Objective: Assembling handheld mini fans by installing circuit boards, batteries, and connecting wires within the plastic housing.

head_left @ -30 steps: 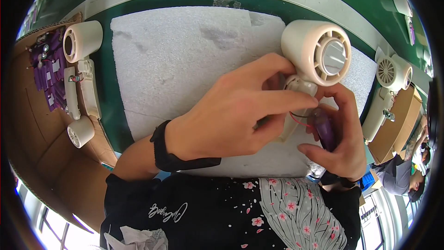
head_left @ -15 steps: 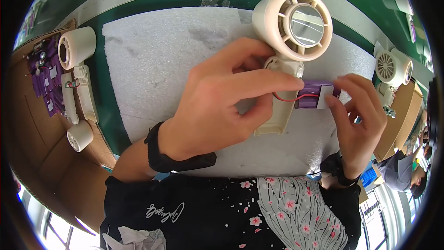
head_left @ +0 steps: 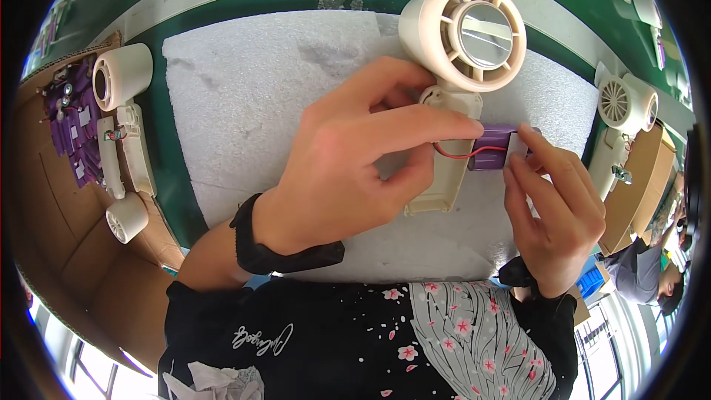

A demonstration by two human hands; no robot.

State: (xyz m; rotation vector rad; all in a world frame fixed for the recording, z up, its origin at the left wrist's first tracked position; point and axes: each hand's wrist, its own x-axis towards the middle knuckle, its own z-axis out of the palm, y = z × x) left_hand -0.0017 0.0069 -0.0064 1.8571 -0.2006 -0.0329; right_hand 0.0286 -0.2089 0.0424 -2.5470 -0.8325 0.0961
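A cream handheld fan (head_left: 424, 30) lies on the foam sheet with its round head away from me and its open handle shell (head_left: 438, 196) toward me. My left hand (head_left: 344, 152) is closed on it near the neck, its index finger reaching to the edge of a purple battery pack (head_left: 488, 150). Red wire (head_left: 455, 155) curves from the handle to the pack, which lies beside the shell on its right. My right hand (head_left: 555, 211) pinches the pack's right end, by a white pad (head_left: 513, 150). The left fingertips behind the neck are hidden.
White foam (head_left: 244, 104) covers the green bench. To the left, a cardboard box (head_left: 81, 241) holds several purple battery packs (head_left: 74, 126), with fan parts (head_left: 129, 78) at its edge. Another fan (head_left: 626, 107) and a carton (head_left: 641, 192) stand right. A person (head_left: 641, 274) sits beyond.
My right hand has moved slightly left, its fingers closing in on the pack's right end. The fan and the pack have shifted a little left; my left hand keeps its grip.
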